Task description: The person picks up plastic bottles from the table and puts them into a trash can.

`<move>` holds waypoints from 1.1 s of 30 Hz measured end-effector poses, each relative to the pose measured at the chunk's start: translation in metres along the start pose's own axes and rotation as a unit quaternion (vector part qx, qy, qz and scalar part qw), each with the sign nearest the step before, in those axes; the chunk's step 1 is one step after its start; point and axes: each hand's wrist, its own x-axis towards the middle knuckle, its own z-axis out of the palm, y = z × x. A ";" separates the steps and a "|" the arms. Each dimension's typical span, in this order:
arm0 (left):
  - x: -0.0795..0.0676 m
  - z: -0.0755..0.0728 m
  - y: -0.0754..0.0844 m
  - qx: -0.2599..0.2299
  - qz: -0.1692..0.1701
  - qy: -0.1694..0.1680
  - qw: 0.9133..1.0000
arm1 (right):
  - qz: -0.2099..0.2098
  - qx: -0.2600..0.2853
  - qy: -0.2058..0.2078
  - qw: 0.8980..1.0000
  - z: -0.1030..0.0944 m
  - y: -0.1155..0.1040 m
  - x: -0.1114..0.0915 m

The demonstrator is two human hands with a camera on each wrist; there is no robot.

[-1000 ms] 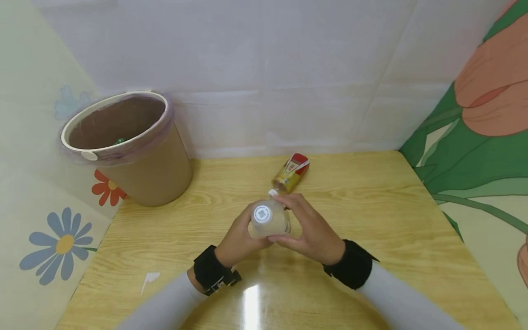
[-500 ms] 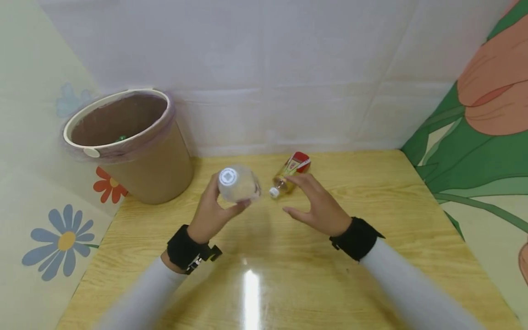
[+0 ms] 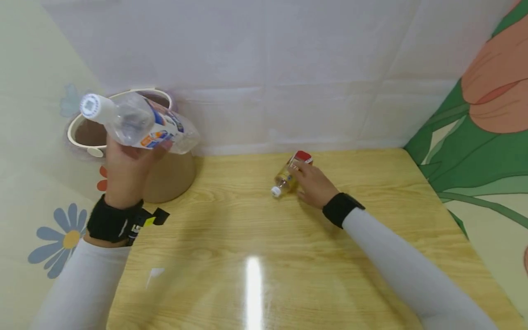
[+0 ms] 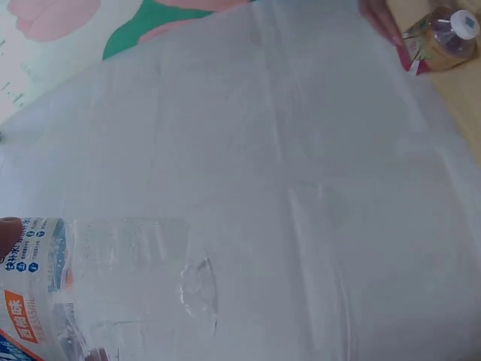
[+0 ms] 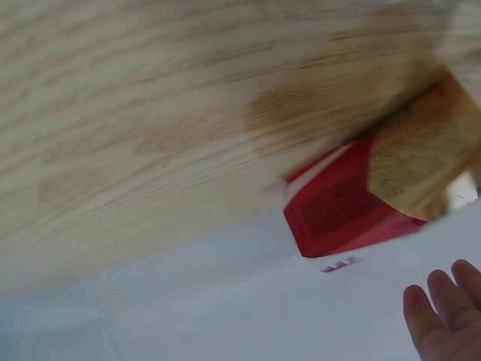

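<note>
My left hand grips a clear plastic bottle with a white cap and a blue, orange and white label. Raised and tilted, the bottle overlaps the bin's mouth in the head view, its cap toward the left. Its see-through base half shows in the left wrist view. A second plastic bottle, with a yellow and red label and white cap, lies on its side on the table. My right hand is right at this bottle's label. In the right wrist view, the fingers stretch out beside its red end.
A brown bin with a pale rim and a plastic liner stands at the table's back left. Behind the wooden table hangs a white sheet. Walls with painted flowers flank both sides. A small white scrap shows at front left.
My left hand has carried the clear bottle from the middle leftward and up to the bin, turning it cap-left. My right hand has let go of it and moved to the lying bottle.
</note>
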 end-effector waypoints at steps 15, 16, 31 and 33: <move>0.060 -0.081 -0.005 0.026 -0.105 0.198 0.974 | -0.037 -0.093 -0.035 0.994 0.034 0.023 0.014; 0.059 -0.086 -0.009 0.033 -0.117 0.208 0.971 | -0.042 -0.095 -0.029 0.994 0.035 0.022 0.013; 0.051 -0.082 -0.024 0.096 -0.172 0.164 0.967 | -0.053 -0.064 0.013 0.996 0.031 0.025 0.003; 0.052 -0.079 -0.026 0.096 -0.168 0.153 0.969 | -0.046 -0.050 0.017 0.998 0.026 0.024 0.001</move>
